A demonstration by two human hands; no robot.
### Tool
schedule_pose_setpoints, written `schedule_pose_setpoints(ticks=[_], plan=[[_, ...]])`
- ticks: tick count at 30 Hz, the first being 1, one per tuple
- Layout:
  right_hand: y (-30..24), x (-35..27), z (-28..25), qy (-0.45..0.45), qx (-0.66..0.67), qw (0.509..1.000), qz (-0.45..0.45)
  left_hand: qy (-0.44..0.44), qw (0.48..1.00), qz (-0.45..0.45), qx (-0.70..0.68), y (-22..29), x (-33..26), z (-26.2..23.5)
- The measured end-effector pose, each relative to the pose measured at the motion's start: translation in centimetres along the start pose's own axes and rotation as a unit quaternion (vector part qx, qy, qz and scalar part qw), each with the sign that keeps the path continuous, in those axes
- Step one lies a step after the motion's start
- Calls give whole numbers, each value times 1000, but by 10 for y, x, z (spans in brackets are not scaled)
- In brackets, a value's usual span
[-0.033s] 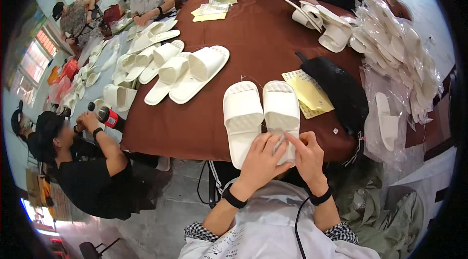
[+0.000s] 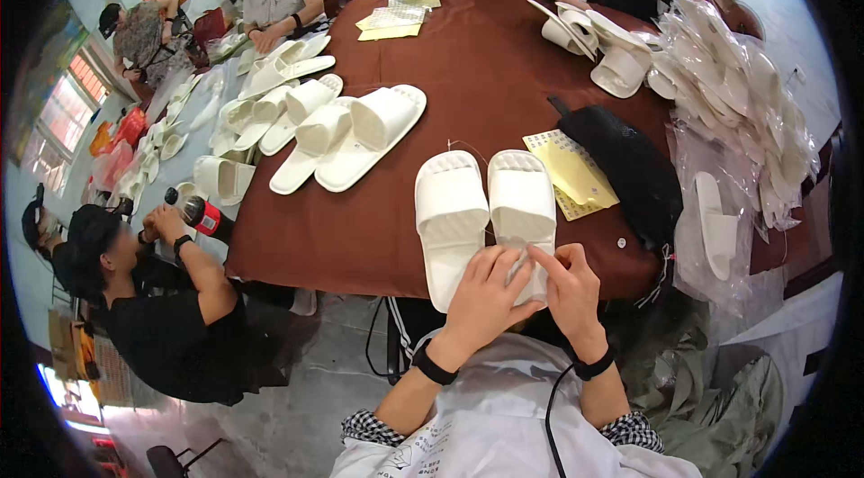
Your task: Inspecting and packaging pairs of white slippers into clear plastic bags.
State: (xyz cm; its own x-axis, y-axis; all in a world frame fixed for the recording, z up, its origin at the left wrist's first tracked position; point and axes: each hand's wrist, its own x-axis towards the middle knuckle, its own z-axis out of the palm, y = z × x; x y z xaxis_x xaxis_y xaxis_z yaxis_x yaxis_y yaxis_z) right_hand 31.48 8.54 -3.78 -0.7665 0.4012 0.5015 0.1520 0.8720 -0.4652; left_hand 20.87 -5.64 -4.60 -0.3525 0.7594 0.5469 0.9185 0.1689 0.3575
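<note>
A pair of white slippers lies side by side in front of me: the left slipper and the right slipper, their toe ends pointing away. My left hand is bent over the heel part of the right slipper, fingers curled. Close against it, my right hand has its index fingertip at a small translucent piece, which looks like a clear sticker. The fingers of both hands meet around this spot; what my left fingertips grip is hidden. A thin thread arches above the slippers' toe ends.
Yellow sticker sheets and a black pouch lie right of the slippers. Another white slipper pair sits left on the brown tablecloth. Bagged slippers pile up at right. A dark bottle stands near a seated person.
</note>
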Motion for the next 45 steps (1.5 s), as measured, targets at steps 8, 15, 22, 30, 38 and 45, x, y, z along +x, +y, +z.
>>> schedule_pose_setpoints(ticks=[8,15,22,30,38,45], plan=[[3,-6,0,19,21,1000,-4,-7,1000,11,-6,0,2,-1],[3,-8,-7,18,60,998,-17,-49,999,16,10,6,12,-11],[11,-9,-21,-35,98,994,-32,-87,995,16,56,7,14,-16],[19,-8,-45,-99,110,988,-53,-70,995,30,67,7,9,-13],[27,0,-71,-121,125,984,-42,-94,989,13,114,13,-2,-18],[33,22,-83,-96,123,987,-37,-121,987,2,109,18,-9,-23]])
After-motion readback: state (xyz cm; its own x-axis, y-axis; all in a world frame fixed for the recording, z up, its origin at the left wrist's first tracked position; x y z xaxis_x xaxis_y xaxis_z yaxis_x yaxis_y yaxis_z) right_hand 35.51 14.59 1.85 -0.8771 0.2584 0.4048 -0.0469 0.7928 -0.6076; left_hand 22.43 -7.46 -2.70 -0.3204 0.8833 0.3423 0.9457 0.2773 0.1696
